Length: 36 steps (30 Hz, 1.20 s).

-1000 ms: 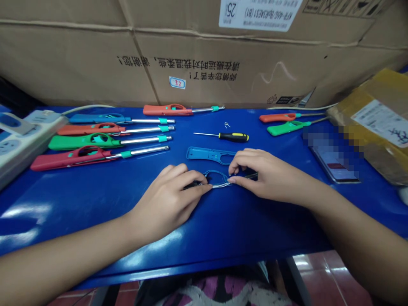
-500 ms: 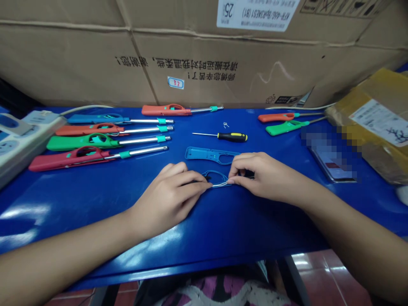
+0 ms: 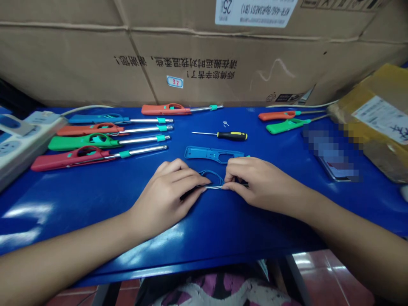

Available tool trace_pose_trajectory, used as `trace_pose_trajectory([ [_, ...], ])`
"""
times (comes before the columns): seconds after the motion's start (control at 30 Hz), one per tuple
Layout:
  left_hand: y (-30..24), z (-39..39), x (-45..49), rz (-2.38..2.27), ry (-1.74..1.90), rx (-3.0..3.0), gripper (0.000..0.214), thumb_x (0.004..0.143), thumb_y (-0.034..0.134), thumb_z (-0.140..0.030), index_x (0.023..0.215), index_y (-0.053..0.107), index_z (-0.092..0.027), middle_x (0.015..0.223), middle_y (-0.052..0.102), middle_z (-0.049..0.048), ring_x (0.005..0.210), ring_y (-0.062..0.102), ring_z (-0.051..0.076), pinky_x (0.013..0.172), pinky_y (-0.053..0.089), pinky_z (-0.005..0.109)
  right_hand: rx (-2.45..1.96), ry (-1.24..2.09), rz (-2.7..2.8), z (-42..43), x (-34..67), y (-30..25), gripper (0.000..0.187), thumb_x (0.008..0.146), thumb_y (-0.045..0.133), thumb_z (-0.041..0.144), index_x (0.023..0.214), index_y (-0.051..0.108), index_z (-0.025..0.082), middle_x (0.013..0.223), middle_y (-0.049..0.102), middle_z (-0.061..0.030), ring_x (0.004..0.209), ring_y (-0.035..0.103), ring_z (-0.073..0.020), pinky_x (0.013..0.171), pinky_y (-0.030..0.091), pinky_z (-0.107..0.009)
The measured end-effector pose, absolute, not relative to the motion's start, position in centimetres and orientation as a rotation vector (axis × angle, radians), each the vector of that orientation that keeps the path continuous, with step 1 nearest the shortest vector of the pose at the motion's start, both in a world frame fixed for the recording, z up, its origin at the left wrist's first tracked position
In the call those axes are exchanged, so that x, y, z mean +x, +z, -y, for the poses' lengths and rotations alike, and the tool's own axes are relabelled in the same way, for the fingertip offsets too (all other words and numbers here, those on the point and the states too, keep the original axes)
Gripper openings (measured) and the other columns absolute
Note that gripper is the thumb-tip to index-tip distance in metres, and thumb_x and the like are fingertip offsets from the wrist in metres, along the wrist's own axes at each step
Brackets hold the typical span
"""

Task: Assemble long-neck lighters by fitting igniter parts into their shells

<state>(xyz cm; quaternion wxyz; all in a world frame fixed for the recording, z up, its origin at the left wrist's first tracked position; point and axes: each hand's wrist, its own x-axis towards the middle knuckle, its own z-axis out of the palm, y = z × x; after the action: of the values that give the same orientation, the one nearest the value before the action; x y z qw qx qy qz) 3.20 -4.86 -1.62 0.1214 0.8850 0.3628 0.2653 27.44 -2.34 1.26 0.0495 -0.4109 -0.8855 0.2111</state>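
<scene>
Between my hands is an opened blue lighter casing half (image 3: 217, 174) with a trigger loop. Thin white wires (image 3: 214, 187) run along its near edge. My left hand (image 3: 172, 191) is closed around the handle end and hides most of it. With thumb and forefinger, my right hand (image 3: 255, 178) pinches the wires and casing at the other end. Just beyond lies the other blue casing half (image 3: 202, 153), its hollow side up. Farther back are a black and yellow screwdriver (image 3: 232, 136) and several tiny screws (image 3: 225, 124).
Several assembled lighters (image 3: 79, 157) lie in a row at left, beside a white power strip (image 3: 28, 136). An orange lighter (image 3: 165, 109) is at the back. Rightward are two smaller lighters (image 3: 287, 124), a phone (image 3: 338, 163) and a yellow-taped parcel (image 3: 366, 97). A large carton (image 3: 95, 63) stands behind.
My right hand has shifted slightly left along the wires, closer to my left hand. The trigger loop sits a little farther left, and more of the other casing half shows.
</scene>
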Motion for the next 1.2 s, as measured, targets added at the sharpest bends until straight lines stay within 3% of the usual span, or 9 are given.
trace_pose_trajectory([
  [0.8,-1.2,5.0,3.2,-1.123,0.79,2.493,0.01,0.091,0.067,-0.018,0.101,0.071,-0.021,0.087,0.075,-0.0004,0.084,0.059,0.018,0.074,0.046,0.033,-1.258,0.349,2.778,3.5,26.7,1.0,0.013,0.096,0.059,0.023,0.084,0.06,0.018,0.09,0.065,-0.003,0.081,0.056,-0.0185,0.073,0.035,-0.032],
  [1.2,-1.1,5.0,3.2,-1.01,0.657,2.593,0.011,0.097,0.058,-0.016,0.105,0.064,-0.019,0.098,0.072,0.002,0.09,0.059,0.019,0.078,0.044,0.034,-1.31,0.391,2.739,3.8,26.4,1.1,0.013,0.095,0.061,0.023,0.084,0.061,0.018,0.089,0.065,-0.0031,0.081,0.057,-0.0178,0.072,0.035,-0.031],
])
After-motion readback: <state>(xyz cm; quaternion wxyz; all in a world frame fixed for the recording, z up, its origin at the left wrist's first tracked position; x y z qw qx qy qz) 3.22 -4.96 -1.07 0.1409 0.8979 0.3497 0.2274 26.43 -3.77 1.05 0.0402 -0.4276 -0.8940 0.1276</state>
